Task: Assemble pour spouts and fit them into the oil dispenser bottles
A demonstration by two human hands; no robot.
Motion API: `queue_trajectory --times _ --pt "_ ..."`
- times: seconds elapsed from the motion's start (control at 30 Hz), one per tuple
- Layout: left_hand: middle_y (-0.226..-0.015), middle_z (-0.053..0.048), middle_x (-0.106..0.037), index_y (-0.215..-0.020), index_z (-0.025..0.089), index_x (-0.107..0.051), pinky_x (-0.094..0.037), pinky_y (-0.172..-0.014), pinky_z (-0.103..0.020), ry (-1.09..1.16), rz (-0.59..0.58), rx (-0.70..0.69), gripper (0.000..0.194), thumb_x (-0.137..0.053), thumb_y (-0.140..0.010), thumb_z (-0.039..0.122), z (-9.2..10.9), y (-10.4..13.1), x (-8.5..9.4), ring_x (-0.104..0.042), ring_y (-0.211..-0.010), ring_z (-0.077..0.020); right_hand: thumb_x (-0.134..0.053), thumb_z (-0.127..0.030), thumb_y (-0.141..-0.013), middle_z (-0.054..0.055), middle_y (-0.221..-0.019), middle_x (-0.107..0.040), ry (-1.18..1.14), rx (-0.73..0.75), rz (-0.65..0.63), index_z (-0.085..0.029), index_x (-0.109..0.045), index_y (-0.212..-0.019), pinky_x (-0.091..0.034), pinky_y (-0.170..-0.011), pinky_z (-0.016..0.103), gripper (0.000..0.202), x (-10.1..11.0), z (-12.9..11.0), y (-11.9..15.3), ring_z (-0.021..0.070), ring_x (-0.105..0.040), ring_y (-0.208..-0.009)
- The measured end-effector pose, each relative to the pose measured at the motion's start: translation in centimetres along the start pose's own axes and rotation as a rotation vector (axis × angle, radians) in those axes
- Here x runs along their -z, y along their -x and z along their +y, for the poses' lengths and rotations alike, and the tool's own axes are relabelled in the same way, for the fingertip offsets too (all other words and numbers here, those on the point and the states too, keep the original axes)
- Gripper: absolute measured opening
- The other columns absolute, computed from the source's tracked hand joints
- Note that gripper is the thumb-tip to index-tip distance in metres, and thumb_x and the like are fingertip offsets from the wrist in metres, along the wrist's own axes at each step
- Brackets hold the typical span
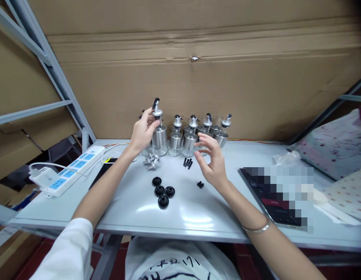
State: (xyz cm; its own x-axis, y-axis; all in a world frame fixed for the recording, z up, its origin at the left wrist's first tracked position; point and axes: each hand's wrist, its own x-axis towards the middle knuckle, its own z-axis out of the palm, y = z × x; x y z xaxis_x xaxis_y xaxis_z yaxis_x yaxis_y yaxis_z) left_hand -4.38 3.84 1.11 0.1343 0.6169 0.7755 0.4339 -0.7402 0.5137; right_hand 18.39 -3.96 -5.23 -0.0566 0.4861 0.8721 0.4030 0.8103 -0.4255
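Note:
My left hand [144,130] has its fingers wrapped round the neck of a glass and steel bottle [160,138], which is upright with a silver spout and a black cap on top. My right hand [211,157] hovers over the table with fingers apart and nothing in them. Behind it stand several more bottles [176,142] with silver spouts. Silver spout parts [151,161] lie in a pile below my left hand. Small black sticks [188,163], tiny black pieces [200,184] and several round black stoppers [159,190] lie on the table between my arms.
A white power strip [77,169] with cables lies at the left, beside a dark flat object [103,173] partly under my left arm. A tablet [270,198], partly blurred out, is at the right. Patterned fabric [335,140] lies beyond it. Cardboard [169,77] stands behind the bottles.

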Motion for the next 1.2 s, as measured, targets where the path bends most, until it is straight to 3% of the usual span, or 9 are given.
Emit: queue_trajectory --times 0.23,0.73,1.0,1.2 --pt "-0.1 -0.006 -0.068 -0.114 0.02 -0.046 -0.051 -0.083 -0.034 -0.042 0.025 0.006 0.03 -0.053 -0.085 0.017 -0.9 0.2 -0.8 -0.065 -0.089 -0.017 -0.053 -0.02 -0.087 0.01 -0.129 -0.049 -0.011 0.008 0.009 -0.03 -0.047 -0.121 -0.056 -0.071 0.034 0.035 0.1 0.0 0.0 0.0171 -0.063 -0.091" --pt "-0.096 -0.007 -0.065 -0.106 0.018 -0.044 -0.047 -0.085 -0.036 -0.096 -0.035 0.091 0.025 -0.052 -0.082 0.013 -5.7 1.1 -3.3 -0.062 -0.092 -0.019 -0.052 -0.02 -0.088 0.01 -0.124 -0.051 -0.014 0.035 -0.013 -0.029 -0.048 -0.12 -0.055 -0.068 0.034 0.033 0.0 -0.1 -0.1 0.0169 -0.063 -0.087" --pt "-0.101 -0.008 -0.065 -0.109 0.017 -0.045 -0.047 -0.089 -0.037 -0.068 -0.061 0.101 0.028 -0.053 -0.082 0.014 -6.6 1.4 -4.2 -0.062 -0.093 -0.0189 -0.05 -0.022 -0.089 0.01 -0.124 -0.051 -0.007 0.036 -0.02 -0.03 -0.047 -0.121 -0.055 -0.068 0.034 0.034 0.0 -0.1 -0.1 0.0172 -0.063 -0.087" --pt "-0.11 -0.014 -0.062 -0.123 0.013 -0.043 -0.044 -0.097 -0.043 -0.075 -0.105 0.095 0.039 -0.049 -0.085 0.013 -7.2 1.4 -4.2 -0.06 -0.105 -0.0228 -0.05 -0.019 -0.089 0.01 -0.122 -0.052 -0.008 0.043 -0.022 -0.028 -0.049 -0.121 -0.056 -0.067 0.033 0.034 -0.1 -0.2 -0.1 0.0159 -0.062 -0.084"
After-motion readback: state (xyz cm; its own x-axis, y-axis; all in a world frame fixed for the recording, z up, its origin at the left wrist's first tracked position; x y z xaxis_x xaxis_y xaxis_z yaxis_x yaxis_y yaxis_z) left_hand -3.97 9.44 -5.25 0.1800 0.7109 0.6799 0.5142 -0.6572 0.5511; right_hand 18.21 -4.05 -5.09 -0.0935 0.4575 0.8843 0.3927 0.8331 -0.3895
